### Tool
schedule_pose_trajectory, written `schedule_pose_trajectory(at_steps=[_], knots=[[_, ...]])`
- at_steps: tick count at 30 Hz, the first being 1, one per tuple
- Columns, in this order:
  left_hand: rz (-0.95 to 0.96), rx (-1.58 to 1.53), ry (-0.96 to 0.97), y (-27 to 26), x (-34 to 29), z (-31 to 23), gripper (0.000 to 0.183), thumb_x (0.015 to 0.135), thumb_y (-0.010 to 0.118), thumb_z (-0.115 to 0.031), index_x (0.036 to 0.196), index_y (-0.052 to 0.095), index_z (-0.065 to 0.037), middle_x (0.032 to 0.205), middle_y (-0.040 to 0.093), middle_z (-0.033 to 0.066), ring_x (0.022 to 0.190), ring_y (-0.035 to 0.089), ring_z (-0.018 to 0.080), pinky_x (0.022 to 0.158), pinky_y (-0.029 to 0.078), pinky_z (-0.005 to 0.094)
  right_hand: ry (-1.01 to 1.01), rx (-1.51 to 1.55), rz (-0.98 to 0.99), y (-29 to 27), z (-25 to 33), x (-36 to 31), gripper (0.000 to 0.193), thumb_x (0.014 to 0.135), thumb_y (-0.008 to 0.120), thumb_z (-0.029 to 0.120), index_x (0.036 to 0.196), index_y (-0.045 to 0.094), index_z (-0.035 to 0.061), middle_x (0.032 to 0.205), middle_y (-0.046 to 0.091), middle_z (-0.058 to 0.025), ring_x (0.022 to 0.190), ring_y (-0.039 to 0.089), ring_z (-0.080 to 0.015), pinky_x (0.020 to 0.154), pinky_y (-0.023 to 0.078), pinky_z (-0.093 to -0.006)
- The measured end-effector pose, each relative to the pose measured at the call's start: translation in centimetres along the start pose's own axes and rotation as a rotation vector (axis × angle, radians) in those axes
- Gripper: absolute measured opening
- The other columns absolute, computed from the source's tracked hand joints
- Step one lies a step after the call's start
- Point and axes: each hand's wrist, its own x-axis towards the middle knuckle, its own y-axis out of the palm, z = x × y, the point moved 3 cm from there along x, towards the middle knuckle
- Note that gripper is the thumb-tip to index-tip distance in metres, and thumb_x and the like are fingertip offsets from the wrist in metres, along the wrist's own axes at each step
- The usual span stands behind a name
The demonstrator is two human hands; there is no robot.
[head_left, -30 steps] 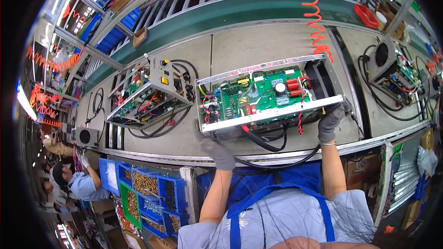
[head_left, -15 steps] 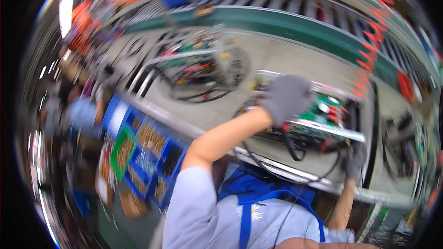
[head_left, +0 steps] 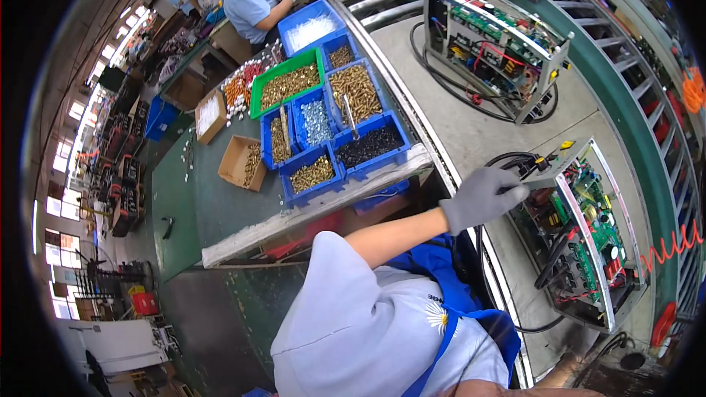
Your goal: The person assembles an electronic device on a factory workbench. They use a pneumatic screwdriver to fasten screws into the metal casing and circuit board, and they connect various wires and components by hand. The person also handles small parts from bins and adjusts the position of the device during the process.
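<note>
Between blue bins [head_left: 378,165] and open chassis [head_left: 586,244], left hand [head_left: 482,197] hangs half-open; right hand's [head_left: 582,340] grip I cannot tell.

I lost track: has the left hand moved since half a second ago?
Yes: the left hand, then over the circuit board, is now farther left, nearer the blue bins.

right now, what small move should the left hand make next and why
I'd probably settle the left hand on the end panel of the nearer open-frame unit to steady it: the hand is curled right by that panel, though contact is hard to tell, and the right hand is by the opposite end.
</note>
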Motion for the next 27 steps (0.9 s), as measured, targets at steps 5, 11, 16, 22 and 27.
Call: schedule_pose_trajectory(at_steps=[5,11,16,22,27], knots=[[-0.330,0.655,-0.036,-13.5,-5.3,2.9,0.026,0.084,0.066,-0.026,0.103,0.069,-0.008,0.095,0.069,0.0132,0.087,0.068,0.0304,0.079,0.053,0.0412,-0.112,0.261,-0.098,1.1,4.7,-2.1,0.051,0.075,0.068,0.013,0.120,0.048,0.0025,0.111,0.054,-0.0181,0.101,0.050,-0.0321,0.089,0.044,-0.0394],[-0.048,0.837,-0.488,-24.3,-10.6,6.2,0.026,0.084,0.064,-0.018,0.108,0.070,-0.012,0.100,0.070,0.0145,0.092,0.068,0.0322,0.083,0.053,0.0417,-0.152,0.512,-0.114,2.3,7.5,-3.6,0.040,0.074,0.067,0.009,0.110,0.051,0.0041,0.096,0.056,-0.0144,0.088,0.052,-0.0277,0.081,0.045,-0.0372],[0.090,1.045,-0.237,-21.0,-9.2,9.8,0.024,0.078,0.068,-0.012,0.100,0.073,-0.008,0.089,0.070,0.0177,0.087,0.068,0.0343,0.079,0.053,0.0415,-0.189,0.618,-0.121,2.5,9.0,-4.3,0.032,0.073,0.067,0.005,0.102,0.053,0.0054,0.084,0.059,-0.0113,0.076,0.053,-0.0240,0.075,0.046,-0.0354],[0.320,0.820,-0.204,-22.2,-7.9,11.2,0.013,0.077,0.063,-0.017,0.082,0.065,-0.006,0.080,0.065,0.0177,0.081,0.064,0.0378,0.072,0.051,0.0463,-0.256,0.611,-0.180,3.5,10.0,-4.1,0.027,0.073,0.066,-0.003,0.094,0.054,0.0059,0.082,0.060,-0.0076,0.075,0.056,-0.0189,0.073,0.048,-0.0338],[0.164,0.745,-0.322,-22.3,-9.1,12.3,0.014,0.079,0.070,-0.010,0.093,0.070,-0.006,0.089,0.069,0.0165,0.083,0.067,0.0354,0.074,0.053,0.0412,-0.257,0.504,-0.169,4.1,11.1,-1.9,0.031,0.067,0.061,-0.009,0.094,0.053,0.0051,0.077,0.061,-0.0083,0.070,0.060,-0.0197,0.068,0.051,-0.0324]])
